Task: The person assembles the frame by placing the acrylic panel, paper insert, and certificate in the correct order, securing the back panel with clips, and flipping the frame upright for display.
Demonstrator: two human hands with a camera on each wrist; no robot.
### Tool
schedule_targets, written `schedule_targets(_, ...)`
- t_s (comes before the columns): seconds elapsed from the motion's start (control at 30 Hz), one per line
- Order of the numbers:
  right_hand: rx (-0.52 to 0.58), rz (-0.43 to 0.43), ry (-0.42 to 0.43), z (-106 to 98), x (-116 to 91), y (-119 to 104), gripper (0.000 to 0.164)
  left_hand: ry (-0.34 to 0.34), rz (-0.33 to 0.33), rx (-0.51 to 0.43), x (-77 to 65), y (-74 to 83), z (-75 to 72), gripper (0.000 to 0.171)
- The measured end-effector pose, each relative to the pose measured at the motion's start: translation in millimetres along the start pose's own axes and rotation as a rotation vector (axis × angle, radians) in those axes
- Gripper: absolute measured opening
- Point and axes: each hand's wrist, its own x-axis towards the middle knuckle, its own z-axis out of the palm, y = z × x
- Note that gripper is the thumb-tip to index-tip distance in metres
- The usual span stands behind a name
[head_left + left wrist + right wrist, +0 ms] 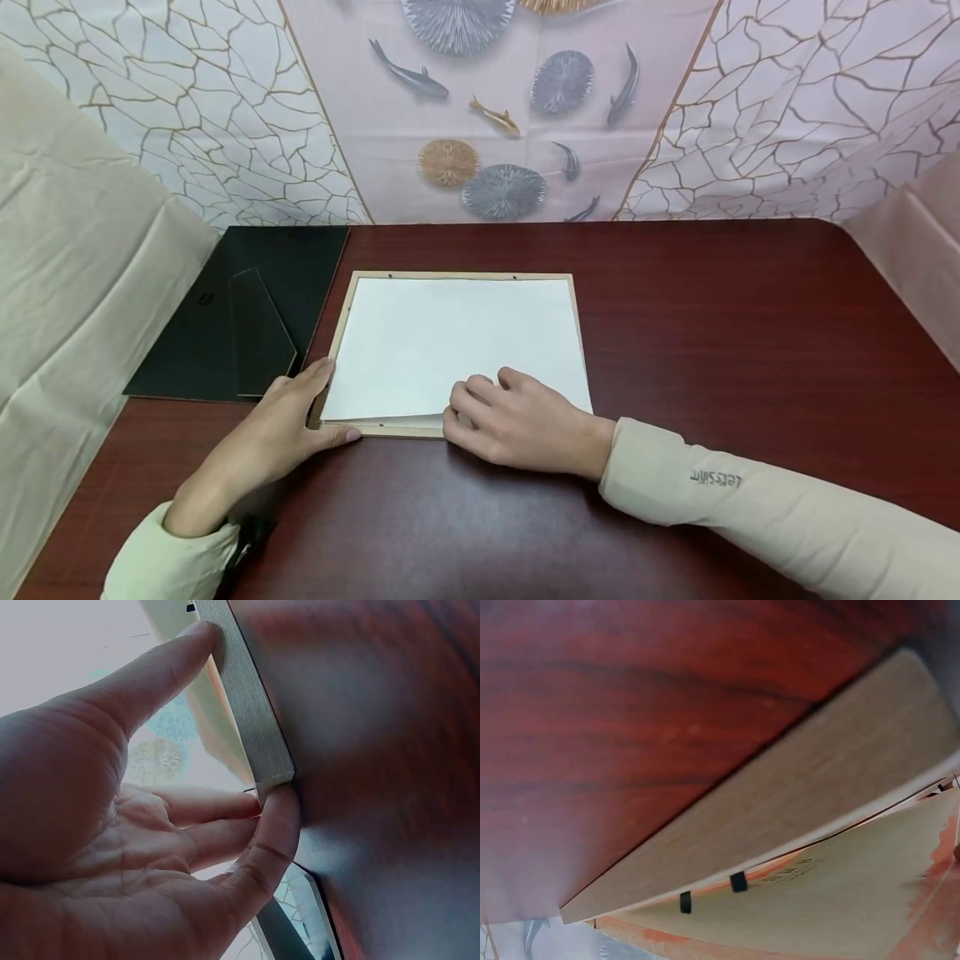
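A light wooden picture frame [461, 274] lies back up on the table, small dark tabs along its inner edges. Inside it is a white sheet [450, 350]; its near edge is raised off the frame toward the right hand. The right wrist view shows the sheet's cream and orange printed underside [832, 877] behind the frame's side [780, 795]. My left hand [273, 433] holds the near left corner, thumb along the near side and fingers on the left side. My right hand [517, 421], fingers curled, pinches the sheet's near edge; its fingertips are hidden.
To the left lies a black backing board [180, 333] with a fold-out stand [258, 333]. The dark red-brown table [712, 333] extends right to a pale cloth. A patterned cloth [495, 108] hangs behind the table's far edge.
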Motion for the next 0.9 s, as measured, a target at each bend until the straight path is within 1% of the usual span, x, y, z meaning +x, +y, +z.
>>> schedule_targets(0.2,0.014,0.020,-0.108,0,0,-1,0.020,-0.002,-0.012,-0.002,0.0,-0.5,0.4,0.099)
schedule_targets(0.33,0.034,0.016,-0.183,-3,-4,-1,0.020,-0.001,-0.007,0.005,0.3,-0.2,0.4,0.098)
schedule_targets(0.43,0.049,0.025,-0.224,-5,-7,-1,0.020,-0.004,-0.007,0.020,0.0,1.3,0.8,0.097)
schedule_targets(0.7,0.066,0.081,-0.329,-10,-10,1,0.027,0.003,0.033,0.046,-2.2,9.9,8.5,0.090)
schedule_targets(0.77,0.084,0.103,-0.344,-11,-11,1,0.026,0.002,0.027,0.050,-3.5,13.6,11.0,0.089)
schedule_targets(0.87,0.132,0.157,-0.347,-12,-14,1,0.015,0.000,0.018,0.062,-6.1,19.5,15.0,0.089)
schedule_targets(0.9,0.150,0.178,-0.348,-13,-15,2,0.014,0.001,0.017,0.065,-7.2,21.9,16.5,0.089)
